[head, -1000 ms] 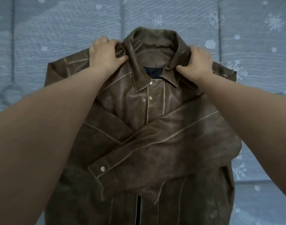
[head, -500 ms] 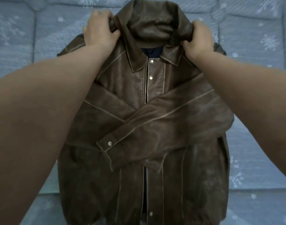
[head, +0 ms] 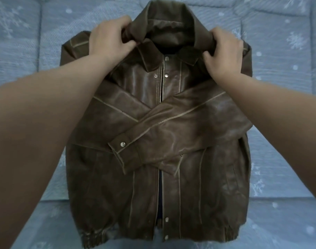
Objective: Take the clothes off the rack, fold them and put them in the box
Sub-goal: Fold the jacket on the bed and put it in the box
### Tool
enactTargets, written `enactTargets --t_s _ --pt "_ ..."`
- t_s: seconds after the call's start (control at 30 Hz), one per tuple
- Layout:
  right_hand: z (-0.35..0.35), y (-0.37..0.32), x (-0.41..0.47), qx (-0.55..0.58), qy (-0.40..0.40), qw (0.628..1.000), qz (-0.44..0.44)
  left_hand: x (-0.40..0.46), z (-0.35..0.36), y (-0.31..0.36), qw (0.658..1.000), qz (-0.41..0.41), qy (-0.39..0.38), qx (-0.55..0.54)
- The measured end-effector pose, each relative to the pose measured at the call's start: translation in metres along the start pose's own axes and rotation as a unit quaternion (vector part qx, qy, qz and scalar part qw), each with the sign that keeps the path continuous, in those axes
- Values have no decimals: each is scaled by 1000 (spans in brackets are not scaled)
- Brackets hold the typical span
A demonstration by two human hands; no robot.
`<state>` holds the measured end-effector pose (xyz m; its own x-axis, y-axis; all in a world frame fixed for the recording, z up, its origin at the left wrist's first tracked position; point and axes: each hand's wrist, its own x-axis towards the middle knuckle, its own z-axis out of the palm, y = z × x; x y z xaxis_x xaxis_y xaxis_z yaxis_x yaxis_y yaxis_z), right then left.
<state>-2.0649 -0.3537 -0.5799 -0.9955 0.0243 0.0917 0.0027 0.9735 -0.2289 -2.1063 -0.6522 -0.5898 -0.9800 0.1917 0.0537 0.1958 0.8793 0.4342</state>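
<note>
Brown leather jacket (head: pixel 159 133) lies face-up on the blue snowflake quilt (head: pixel 28 56), sleeves crossed. My left hand (head: pixel 109 39) and right hand (head: pixel 223 53) pinch its collar (head: pixel 164 24), probably to fold it toward the hem.

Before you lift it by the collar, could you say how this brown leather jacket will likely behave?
The jacket looks thick, so probably heavy. The collar bunches where the left hand and right hand grip, suggesting limpness. The crossed sleeves may slide apart.
</note>
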Motion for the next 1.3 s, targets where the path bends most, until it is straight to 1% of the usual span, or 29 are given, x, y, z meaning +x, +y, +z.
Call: enactTargets --t_s 0.1,0.2,0.33,0.43,0.63,0.8,0.93,1.07,1.17,1.3 --pt "-9 7 -31 -7 -9 997 -72 -24 -10 -3 999 44 -29 6" --pt "-14 10 -66 1 -42 992 -117 -54 -17 0 993 86 -56 50" --pt "-24 7 -117 -23 -78 988 -128 -108 -28 9 978 153 -83 114" --pt "-36 7 -156 -33 -96 987 -125 -154 -33 17 969 174 -99 145" --pt "-57 8 -241 -62 -166 974 -142 -253 -38 45 944 194 -191 184" --pt "-54 10 -315 -62 -185 969 -149 -317 -36 66 914 176 -279 237" --pt "-49 12 -366 -66 -215 963 -150 -364 -26 72 900 192 -317 230" --pt "-45 19 -407 -73 -227 958 -159 -409 -12 73 897 215 -328 205" --pt "-41 23 -437 -75 -228 954 -179 -444 4 76 880 224 -371 194" --pt "-37 24 -465 -83 -227 952 -190 -478 14 78 891 216 -360 171"
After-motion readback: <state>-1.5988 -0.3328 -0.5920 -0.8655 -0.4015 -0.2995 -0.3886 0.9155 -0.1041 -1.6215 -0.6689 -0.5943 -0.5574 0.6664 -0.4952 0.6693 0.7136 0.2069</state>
